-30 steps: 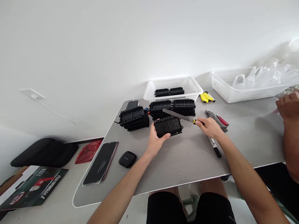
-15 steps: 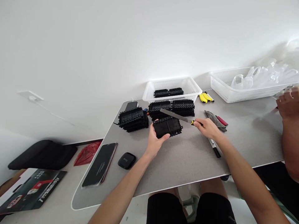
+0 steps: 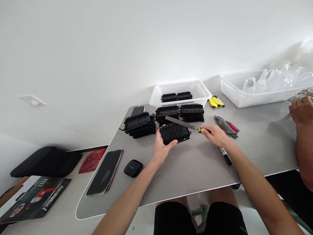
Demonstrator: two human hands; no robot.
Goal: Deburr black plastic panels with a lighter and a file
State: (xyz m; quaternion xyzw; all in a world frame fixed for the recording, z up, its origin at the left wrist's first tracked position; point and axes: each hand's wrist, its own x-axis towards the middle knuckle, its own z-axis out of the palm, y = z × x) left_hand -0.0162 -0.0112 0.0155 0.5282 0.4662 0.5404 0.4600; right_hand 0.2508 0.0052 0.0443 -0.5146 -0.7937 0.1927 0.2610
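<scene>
My left hand (image 3: pixel 162 148) grips the near left corner of a flat black ribbed plastic part (image 3: pixel 175 133) that lies on the grey table (image 3: pixel 195 163). My right hand (image 3: pixel 216 135) is closed on the yellow-and-black handle of a flat metal file (image 3: pixel 182 123). The file's blade rests across the far edge of the black part, pointing left. Stacks of the same black parts (image 3: pixel 140 124) stand just behind, and two more lie in a white basket (image 3: pixel 158 93).
A black marker (image 3: pixel 225 156), a grey cloth (image 3: pixel 223 123), a red tool (image 3: pixel 232 126) and yellow tools (image 3: pixel 215 102) lie to the right. A second white basket (image 3: pixel 234 94) holds clear bags. Another person's hand (image 3: pixel 302 112) is at the far right. A phone (image 3: pixel 105 171) and a small black case (image 3: pixel 132 168) lie on the left.
The file and my right hand have slid a little to the left across the black part. My left hand keeps its hold.
</scene>
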